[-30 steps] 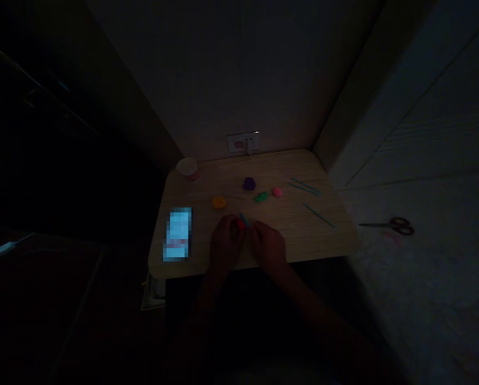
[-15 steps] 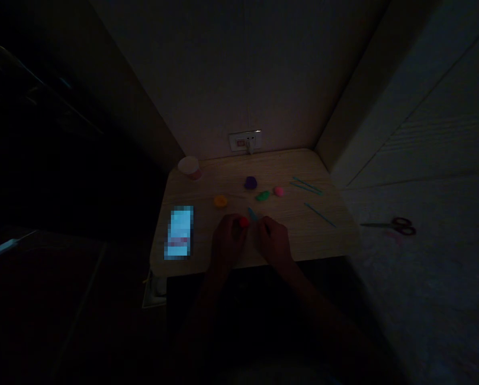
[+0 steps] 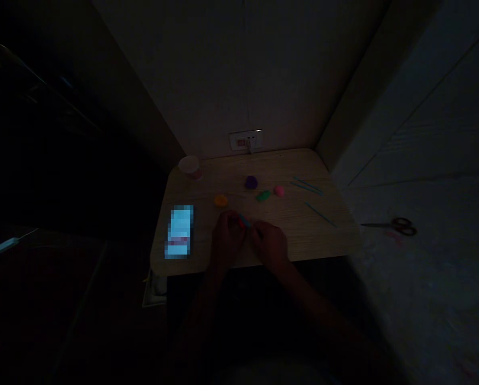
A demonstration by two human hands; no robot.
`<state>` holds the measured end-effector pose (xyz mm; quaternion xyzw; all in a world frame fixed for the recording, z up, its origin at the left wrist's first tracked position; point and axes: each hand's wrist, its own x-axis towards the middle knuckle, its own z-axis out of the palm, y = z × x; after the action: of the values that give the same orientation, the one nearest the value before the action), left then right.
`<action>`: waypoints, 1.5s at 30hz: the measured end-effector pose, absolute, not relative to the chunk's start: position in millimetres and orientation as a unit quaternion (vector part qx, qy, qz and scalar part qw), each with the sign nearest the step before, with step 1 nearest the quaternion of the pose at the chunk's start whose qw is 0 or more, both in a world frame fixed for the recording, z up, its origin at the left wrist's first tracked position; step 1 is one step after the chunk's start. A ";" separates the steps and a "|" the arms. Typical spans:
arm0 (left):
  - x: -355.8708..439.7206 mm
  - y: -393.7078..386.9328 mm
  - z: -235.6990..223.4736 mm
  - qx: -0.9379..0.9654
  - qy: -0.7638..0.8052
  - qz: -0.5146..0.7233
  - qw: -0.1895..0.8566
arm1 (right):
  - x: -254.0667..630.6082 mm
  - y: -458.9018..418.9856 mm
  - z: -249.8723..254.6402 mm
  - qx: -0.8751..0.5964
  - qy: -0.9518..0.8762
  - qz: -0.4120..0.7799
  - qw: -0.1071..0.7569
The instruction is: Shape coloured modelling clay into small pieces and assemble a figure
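Note:
My left hand is closed on a small red lump of modelling clay above the front of the small wooden table. In my right hand is a light-blue modelling tool with a flat blade, pinched in the fingers. Its blade lies against the red clay; the dim light hides whether it cuts in. Beyond my hands lie an orange lump, a purple lump, a green lump and a pink ball.
A glowing phone lies at the table's left. Behind it stands a paper cup. Several thin blue-green sticks lie on the right. Scissors rest beyond the right edge. A plug sits in the wall socket.
My right hand has moved left, bringing the blue tool's blade from beside the red clay onto it. My left hand stays nearly in place, holding the clay.

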<state>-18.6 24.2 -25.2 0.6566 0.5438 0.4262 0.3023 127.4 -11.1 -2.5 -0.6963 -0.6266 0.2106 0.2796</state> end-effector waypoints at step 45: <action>-20.4 23.6 -17.9 0.688 0.542 0.409 0.255 | 131.7 -9.0 -1.5 -0.711 -0.634 0.167 0.254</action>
<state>-20.4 23.6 -17.9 0.6883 0.5417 0.4095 0.2551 131.7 -9.0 -1.5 -0.7112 -0.6338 0.1669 0.2542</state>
